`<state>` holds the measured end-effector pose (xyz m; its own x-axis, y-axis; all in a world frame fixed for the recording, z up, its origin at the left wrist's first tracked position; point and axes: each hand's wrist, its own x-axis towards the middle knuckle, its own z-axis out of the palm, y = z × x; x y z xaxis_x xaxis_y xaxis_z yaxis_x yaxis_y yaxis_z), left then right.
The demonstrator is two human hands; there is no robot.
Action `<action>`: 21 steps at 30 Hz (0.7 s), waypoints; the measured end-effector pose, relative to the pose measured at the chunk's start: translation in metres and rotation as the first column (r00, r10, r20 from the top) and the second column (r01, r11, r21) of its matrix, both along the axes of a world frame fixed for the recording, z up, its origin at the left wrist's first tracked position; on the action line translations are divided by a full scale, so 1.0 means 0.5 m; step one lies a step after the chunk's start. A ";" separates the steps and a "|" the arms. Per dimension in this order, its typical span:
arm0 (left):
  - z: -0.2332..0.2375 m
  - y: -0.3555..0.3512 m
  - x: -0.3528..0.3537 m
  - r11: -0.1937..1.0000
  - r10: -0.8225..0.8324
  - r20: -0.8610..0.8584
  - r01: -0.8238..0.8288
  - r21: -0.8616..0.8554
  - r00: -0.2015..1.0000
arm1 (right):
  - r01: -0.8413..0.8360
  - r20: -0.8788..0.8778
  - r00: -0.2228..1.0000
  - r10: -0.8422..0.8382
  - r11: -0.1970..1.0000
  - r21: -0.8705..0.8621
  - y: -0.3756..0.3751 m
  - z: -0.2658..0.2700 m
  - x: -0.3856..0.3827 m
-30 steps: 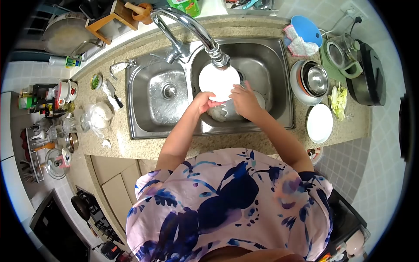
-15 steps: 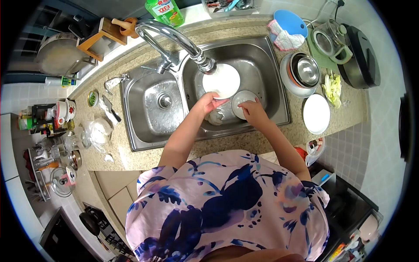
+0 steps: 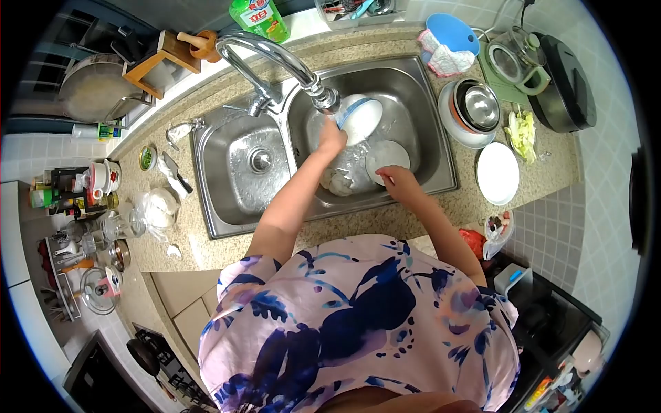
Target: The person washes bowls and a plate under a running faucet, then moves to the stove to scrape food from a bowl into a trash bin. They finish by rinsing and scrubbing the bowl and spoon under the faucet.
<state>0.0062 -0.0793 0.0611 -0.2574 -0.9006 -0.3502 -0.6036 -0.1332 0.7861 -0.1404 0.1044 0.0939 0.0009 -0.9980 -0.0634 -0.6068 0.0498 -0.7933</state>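
My left hand (image 3: 333, 137) grips a white bowl (image 3: 363, 124) with a blue band on its outside, holding it tilted on edge below the faucet spout (image 3: 326, 100). In the right basin, a round white plate (image 3: 387, 157) lies low near the front wall. My right hand (image 3: 397, 180) has its fingers bent together at the plate's near edge; the fingertips are partly hidden. A crumpled whitish cloth-like lump (image 3: 337, 182) rests on the basin floor, left of the plate.
The left basin (image 3: 234, 186) has a drain. At right on the counter are stacked metal bowls (image 3: 482, 110), a white plate (image 3: 498, 173), leafy vegetables (image 3: 522, 136) and a blue bowl (image 3: 451, 33). A knife (image 3: 176, 176) and plastic bag (image 3: 157, 208) lie at left. Behind stands green detergent (image 3: 259, 19).
The bowl in my left hand has turned from facing up to tilted, showing its blue outside. My left hand has moved up towards the faucet; my right hand has shifted slightly down to the plate's near edge.
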 end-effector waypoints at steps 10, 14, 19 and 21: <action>0.067 0.016 0.075 0.788 -0.073 0.124 0.134 -0.601 0.990 | -0.078 0.048 0.996 0.075 0.995 0.060 -0.003 0.041 0.039; 0.098 0.040 0.089 0.811 -0.062 0.079 0.096 -0.577 0.995 | -0.111 0.026 0.993 0.112 0.993 -0.026 0.006 0.019 0.036; 0.092 0.036 0.090 0.805 -0.068 0.090 0.108 -0.583 0.994 | -0.128 0.012 0.992 0.129 0.991 -0.034 0.015 0.033 0.033; 0.079 0.026 0.096 0.805 -0.066 0.107 0.116 -0.582 0.992 | -0.068 0.033 0.997 0.067 0.998 0.010 0.018 0.037 0.032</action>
